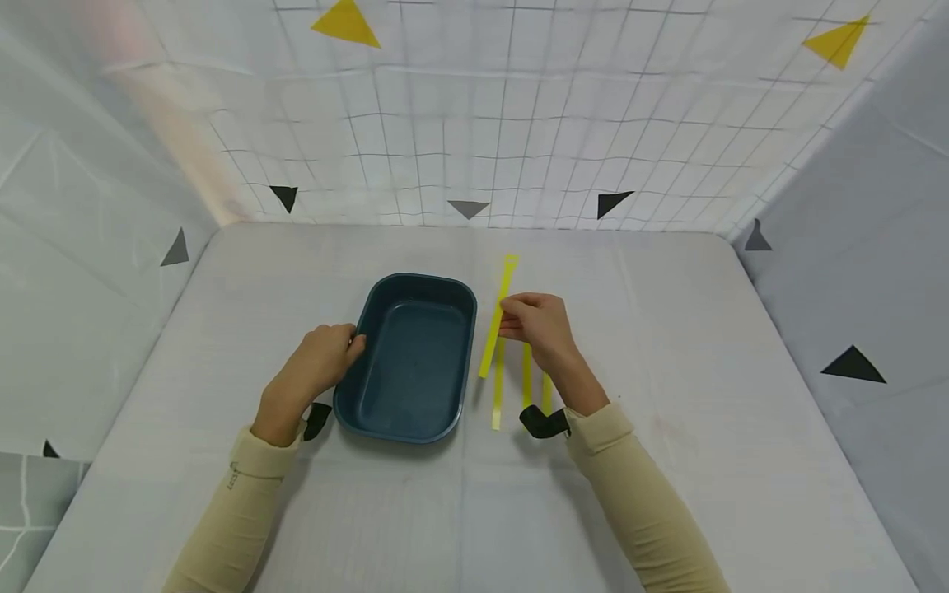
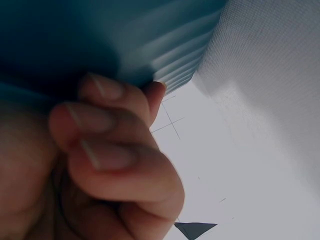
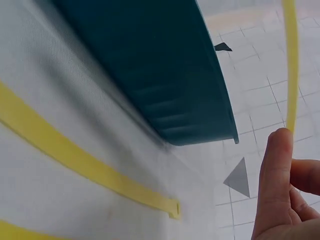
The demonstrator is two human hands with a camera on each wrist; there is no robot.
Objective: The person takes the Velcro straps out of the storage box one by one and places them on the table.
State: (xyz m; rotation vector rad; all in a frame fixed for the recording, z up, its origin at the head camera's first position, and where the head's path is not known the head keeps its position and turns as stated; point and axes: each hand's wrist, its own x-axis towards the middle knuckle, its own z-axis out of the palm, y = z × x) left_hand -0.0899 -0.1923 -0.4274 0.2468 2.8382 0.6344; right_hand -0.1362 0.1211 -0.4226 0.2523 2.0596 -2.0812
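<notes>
one strip lifted beside the held tray

left hand (image 1: pixel 317 362) curls its grip on the near-left rim of the dark blue tray (image 1: pixel 415 362) on the worktop (image 1: pixel 667 461); right hand (image 1: pixel 539 323) pinches a yellow strip (image 1: pixel 498 306) just right of the tray, above the other strips (image 1: pixel 498 395); the pick-up looks in hand; carrying it over the tray's rim seems next.

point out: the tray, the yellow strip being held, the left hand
tray (image 1: pixel 415 362), head view, on its inner floor.
held yellow strip (image 1: pixel 506 284), head view, on the upper stretch above the fingers.
left hand (image 1: pixel 319 362), head view, on the back of the hand at the tray's rim.
</notes>
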